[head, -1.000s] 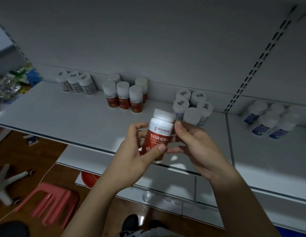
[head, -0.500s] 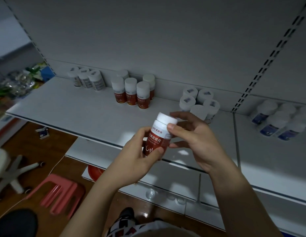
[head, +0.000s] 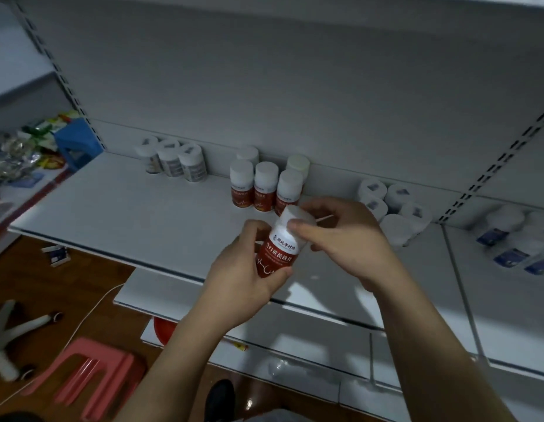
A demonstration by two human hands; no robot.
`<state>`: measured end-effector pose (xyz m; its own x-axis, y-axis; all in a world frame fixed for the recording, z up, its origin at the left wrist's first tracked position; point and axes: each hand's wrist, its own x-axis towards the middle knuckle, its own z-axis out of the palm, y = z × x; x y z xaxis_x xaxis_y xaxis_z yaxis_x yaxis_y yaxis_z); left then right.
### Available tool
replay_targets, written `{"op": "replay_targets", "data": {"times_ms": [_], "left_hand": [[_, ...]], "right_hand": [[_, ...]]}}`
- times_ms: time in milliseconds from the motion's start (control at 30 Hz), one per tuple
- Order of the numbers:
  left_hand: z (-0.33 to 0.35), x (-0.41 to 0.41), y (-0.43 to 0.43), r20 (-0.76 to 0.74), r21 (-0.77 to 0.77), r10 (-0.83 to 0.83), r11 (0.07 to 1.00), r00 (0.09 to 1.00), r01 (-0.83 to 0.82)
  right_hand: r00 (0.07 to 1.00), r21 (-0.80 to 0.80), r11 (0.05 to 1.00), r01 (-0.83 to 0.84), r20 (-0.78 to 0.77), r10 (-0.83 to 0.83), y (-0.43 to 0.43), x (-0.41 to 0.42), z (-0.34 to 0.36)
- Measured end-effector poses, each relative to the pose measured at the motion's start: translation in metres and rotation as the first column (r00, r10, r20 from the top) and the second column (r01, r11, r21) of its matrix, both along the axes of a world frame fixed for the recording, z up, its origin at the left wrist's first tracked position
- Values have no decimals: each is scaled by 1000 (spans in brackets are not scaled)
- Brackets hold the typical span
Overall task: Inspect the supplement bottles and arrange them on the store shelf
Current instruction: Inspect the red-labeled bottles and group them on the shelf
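A red-labelled supplement bottle (head: 279, 251) with a white cap is held tilted in front of the white shelf (head: 118, 214). My left hand (head: 240, 281) grips its lower body from the left. My right hand (head: 346, 242) curls round its cap and neck, thumb across the top. Behind it on the shelf stand several matching red-labelled bottles (head: 266, 190). Three grey-labelled bottles (head: 173, 159) stand at the back left. Several white bottles (head: 392, 205) cluster to the right, and blue-labelled bottles (head: 514, 242) stand on the neighbouring shelf section.
A blue stool (head: 77, 143) and mixed packets (head: 18, 156) sit on the shelf at far left. Below are lower shelves (head: 310, 324), a pink stool (head: 91, 370), a chair base (head: 9, 333) and a cable on the wooden floor.
The bottle has tilted with its cap further right, and my right hand has closed over the cap. The camera view has shifted left and up.
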<state>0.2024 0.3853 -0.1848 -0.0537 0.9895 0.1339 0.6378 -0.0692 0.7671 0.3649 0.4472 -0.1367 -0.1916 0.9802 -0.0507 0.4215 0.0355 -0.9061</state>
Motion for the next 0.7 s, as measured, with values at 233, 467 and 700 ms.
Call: {"op": "replay_targets", "data": {"times_ms": [233, 467, 700], "left_hand": [[10, -48, 44, -52, 18, -67, 998, 996, 68], [10, -99, 95, -491, 195, -57, 965, 869, 174], [5, -129, 138, -617, 174, -88, 954, 782, 245]], "right_hand": [[968, 172, 985, 35, 240, -76, 36, -45, 41], [905, 407, 907, 105, 338, -257, 104, -74, 75], [880, 410, 904, 119, 378, -287, 157, -99, 55]]}}
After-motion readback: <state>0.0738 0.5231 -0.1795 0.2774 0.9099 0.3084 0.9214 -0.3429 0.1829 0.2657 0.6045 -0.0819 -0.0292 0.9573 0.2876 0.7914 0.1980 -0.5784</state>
